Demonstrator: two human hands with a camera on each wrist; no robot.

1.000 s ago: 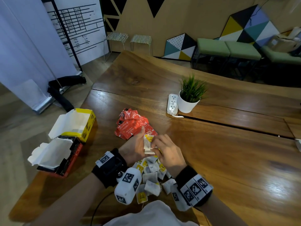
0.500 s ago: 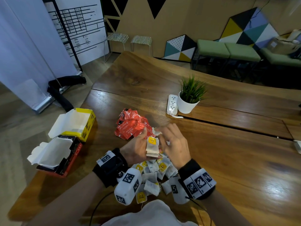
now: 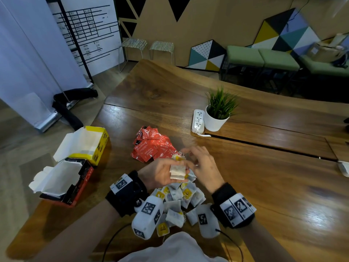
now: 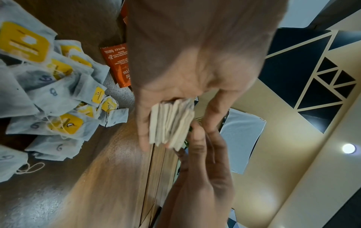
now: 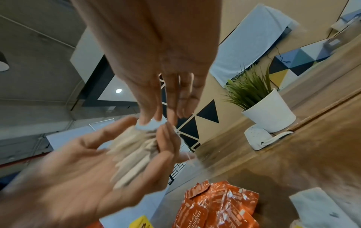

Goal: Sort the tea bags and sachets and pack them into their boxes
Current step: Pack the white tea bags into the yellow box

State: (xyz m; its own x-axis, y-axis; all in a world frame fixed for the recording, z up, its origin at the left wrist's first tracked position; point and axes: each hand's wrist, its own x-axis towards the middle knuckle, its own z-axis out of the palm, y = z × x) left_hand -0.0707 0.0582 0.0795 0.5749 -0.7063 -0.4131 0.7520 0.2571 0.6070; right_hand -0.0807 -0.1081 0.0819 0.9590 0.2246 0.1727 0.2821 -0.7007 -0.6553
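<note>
My left hand [image 3: 164, 173] grips a stack of several beige tea bags [image 3: 177, 172] on edge above the table; the stack [image 4: 171, 123] lies between thumb and fingers. My right hand [image 3: 198, 159] hovers just right of it, fingers straight and blurred, and its fingertips [image 5: 171, 118] touch the stack's top end [image 5: 136, 148]. Below the hands lies a pile of loose white tea bags with yellow tags [image 3: 179, 201]. Red sachets [image 3: 153, 146] are heaped further out. At the left stand an open yellow box [image 3: 88, 142] and an open red-and-black box [image 3: 62, 182], both with white liners.
A potted plant [image 3: 217, 114] and a white power strip [image 3: 198, 121] sit beyond the hands on the wooden table [image 3: 264, 186]. The boxes stand close to the table's left edge. A small white object [image 3: 343, 168] lies at the far right.
My left hand lifted the stack slightly and kept hold of it. My right hand's fingers straightened and drew off the stack toward the right.
</note>
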